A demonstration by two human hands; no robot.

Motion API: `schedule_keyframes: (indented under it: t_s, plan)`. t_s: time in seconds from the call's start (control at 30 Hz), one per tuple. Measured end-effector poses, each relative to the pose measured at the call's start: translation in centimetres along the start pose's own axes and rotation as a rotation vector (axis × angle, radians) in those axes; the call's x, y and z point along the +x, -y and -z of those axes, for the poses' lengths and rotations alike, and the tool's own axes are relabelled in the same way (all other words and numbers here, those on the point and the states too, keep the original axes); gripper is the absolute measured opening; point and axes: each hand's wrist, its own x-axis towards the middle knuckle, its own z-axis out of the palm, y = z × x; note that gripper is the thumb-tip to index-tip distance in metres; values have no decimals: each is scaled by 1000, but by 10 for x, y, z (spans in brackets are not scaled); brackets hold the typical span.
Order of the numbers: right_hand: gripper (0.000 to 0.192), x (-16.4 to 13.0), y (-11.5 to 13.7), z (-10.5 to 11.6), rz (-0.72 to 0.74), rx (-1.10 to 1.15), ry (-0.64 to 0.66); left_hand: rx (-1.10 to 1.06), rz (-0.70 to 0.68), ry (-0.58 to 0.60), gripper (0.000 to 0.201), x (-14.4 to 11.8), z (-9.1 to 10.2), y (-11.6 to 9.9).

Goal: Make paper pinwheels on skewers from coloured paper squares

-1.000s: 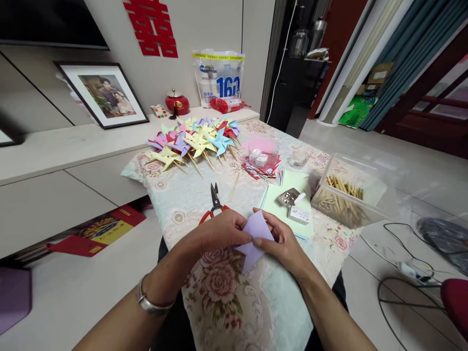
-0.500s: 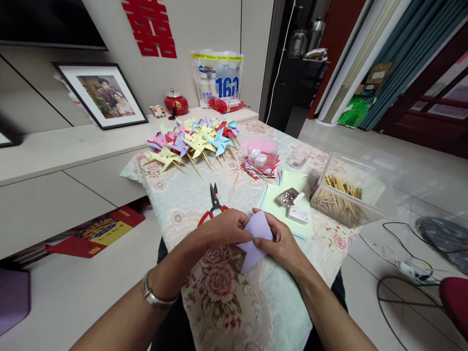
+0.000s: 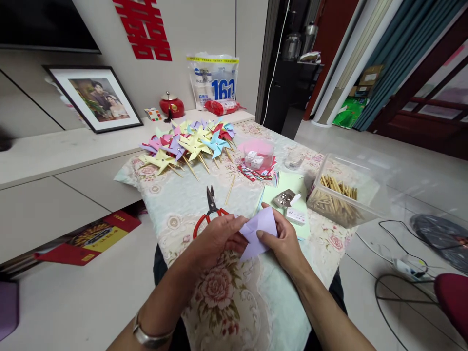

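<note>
A sheet of light purple paper (image 3: pixel 263 226), with a folded-over part and slits, is held above the tablecloth. My right hand (image 3: pixel 287 240) pinches it from the right, thumb on its face and fingers behind. At the paper's left edge, my left hand (image 3: pixel 221 238) has its thumb and curled fingers around a corner, partly hidden. Red-handled scissors (image 3: pixel 211 208) lie just beyond my left hand, blades pointing away. Past my right hand, a small metal tin of pins (image 3: pixel 284 198) and a little white box (image 3: pixel 295 216) sit on light green paper sheets (image 3: pixel 270 195).
Finished paper pinwheels (image 3: pixel 193 144) on sticks are heaped at the far left. One loose stick (image 3: pixel 230 189) lies mid-table. A clear bin (image 3: pixel 329 214) of sticks stands at right. Behind are a round clear container (image 3: pixel 259 158) on red paper pieces and a small clear dish (image 3: pixel 293 160).
My left hand has drawn back from the middle of the paper to its left edge, its fingers loosening. My right thumb still presses the paper, which has turned slightly. The view has shifted a little.
</note>
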Motion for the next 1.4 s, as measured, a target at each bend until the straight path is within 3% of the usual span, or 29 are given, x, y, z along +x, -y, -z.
schedule_keyframes:
  t_s: [0.07,0.3,0.7,0.8,0.93,1.07,1.2,1.4]
  plan:
    - [77,0,1,0,10,-20,-32,-72,-16,-27,39,-2,-9,9]
    - [73,-2,4,-2,26,2,-38,-199,-125,-283,41,4,-40,32]
    - [64,-3,1,-3,-13,145,58,-227,-80,-325,35,5,-25,33]
    - [65,-1,-6,-2,90,103,3,-249,-73,-313,39,4,-17,26]
    - [63,0,-10,1,407,-207,-96,-268,-52,-290,43,1,-7,14]
    - [34,-3,-2,3,648,-514,-30,-254,-39,-281,39,0,-2,4]
    - [22,-6,6,0,695,-581,115,-213,-57,-280,37,1,-2,2]
    - [16,-5,6,-1,674,-565,179,-126,-86,-273,30,4,0,9]
